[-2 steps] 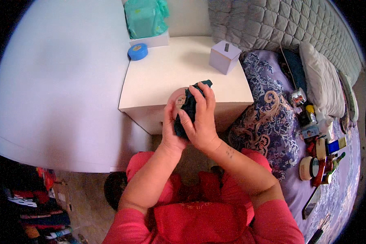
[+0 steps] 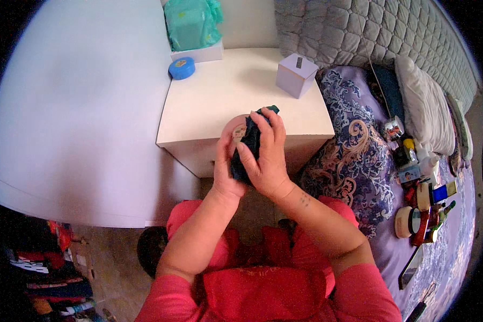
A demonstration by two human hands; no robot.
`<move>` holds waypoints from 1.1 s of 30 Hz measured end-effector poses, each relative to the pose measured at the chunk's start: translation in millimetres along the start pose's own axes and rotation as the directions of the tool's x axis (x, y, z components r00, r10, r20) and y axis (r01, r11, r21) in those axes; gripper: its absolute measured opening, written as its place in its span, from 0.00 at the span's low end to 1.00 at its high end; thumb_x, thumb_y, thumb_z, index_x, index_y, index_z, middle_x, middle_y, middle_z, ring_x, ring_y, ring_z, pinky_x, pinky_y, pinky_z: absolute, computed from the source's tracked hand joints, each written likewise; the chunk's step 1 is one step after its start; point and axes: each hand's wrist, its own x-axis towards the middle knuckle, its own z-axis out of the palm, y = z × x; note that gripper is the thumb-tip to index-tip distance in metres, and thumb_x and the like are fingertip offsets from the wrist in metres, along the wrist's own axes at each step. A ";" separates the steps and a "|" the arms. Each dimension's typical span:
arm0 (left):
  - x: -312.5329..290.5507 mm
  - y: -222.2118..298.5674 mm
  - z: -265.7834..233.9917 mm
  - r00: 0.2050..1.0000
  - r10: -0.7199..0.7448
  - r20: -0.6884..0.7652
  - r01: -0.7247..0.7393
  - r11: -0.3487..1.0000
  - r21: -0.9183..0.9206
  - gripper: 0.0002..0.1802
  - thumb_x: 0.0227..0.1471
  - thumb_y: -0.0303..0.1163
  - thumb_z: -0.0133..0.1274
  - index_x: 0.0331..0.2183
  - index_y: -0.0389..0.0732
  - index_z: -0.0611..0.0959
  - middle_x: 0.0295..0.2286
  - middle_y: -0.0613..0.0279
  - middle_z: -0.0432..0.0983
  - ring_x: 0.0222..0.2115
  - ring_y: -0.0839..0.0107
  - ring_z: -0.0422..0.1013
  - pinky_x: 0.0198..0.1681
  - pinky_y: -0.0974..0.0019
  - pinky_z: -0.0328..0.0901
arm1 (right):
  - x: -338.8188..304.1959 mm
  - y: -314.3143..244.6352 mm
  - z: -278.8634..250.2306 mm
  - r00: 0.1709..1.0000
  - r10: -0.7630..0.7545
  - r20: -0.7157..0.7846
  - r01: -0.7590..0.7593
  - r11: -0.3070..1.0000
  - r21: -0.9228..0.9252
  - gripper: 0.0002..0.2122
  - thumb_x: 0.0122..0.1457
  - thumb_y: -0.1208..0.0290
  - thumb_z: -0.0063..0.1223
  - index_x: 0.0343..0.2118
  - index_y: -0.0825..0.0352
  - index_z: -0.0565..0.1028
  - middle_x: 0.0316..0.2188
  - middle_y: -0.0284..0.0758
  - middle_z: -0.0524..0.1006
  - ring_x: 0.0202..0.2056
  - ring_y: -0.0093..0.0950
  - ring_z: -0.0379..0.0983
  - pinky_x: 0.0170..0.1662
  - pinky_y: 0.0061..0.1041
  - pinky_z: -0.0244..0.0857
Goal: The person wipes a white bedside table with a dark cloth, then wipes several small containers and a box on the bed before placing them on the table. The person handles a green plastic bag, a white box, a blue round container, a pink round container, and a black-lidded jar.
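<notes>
Cloth [image 2: 251,135] bunches in the half-curled right hand [image 2: 268,163], against a pinkish object [image 2: 233,125] the left hand [image 2: 225,170] cups

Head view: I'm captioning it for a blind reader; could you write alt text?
A person's left hand holds a round pink object and the right hand holds a dark cloth against it, above the front edge of a white cabinet. A round blue container and a lilac box sit on top.
</notes>
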 end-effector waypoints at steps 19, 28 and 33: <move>0.3 7.0 -9.0 0.907 -0.348 -0.237 0.385 0.914 0.130 0.33 0.54 0.60 0.39 0.49 0.45 0.72 0.45 0.60 0.72 0.46 0.65 0.68 0.48 0.56 0.65 | 32.1 31.6 -46.3 0.759 0.324 0.565 -0.581 0.727 0.364 0.25 0.47 0.69 0.61 0.50 0.63 0.69 0.41 0.36 0.73 0.41 0.26 0.69 0.46 0.24 0.64; 4.8 -19.9 8.1 0.998 0.008 0.062 -0.027 0.950 0.312 0.35 0.54 0.58 0.42 0.55 0.44 0.64 0.52 0.60 0.64 0.50 0.64 0.64 0.54 0.60 0.58 | 15.9 34.8 -13.7 0.795 0.605 -0.043 -0.463 0.651 0.602 0.29 0.50 0.72 0.58 0.54 0.66 0.59 0.44 0.40 0.67 0.42 0.31 0.67 0.47 0.28 0.63; 10.4 -14.6 -5.2 0.994 -0.002 -0.111 0.021 0.986 0.168 0.37 0.54 0.59 0.43 0.54 0.40 0.64 0.49 0.57 0.66 0.49 0.63 0.64 0.53 0.61 0.60 | -1.4 24.9 11.8 0.959 0.182 -0.215 -0.163 0.981 0.104 0.31 0.49 0.70 0.58 0.54 0.70 0.57 0.50 0.49 0.60 0.53 0.45 0.56 0.58 0.38 0.49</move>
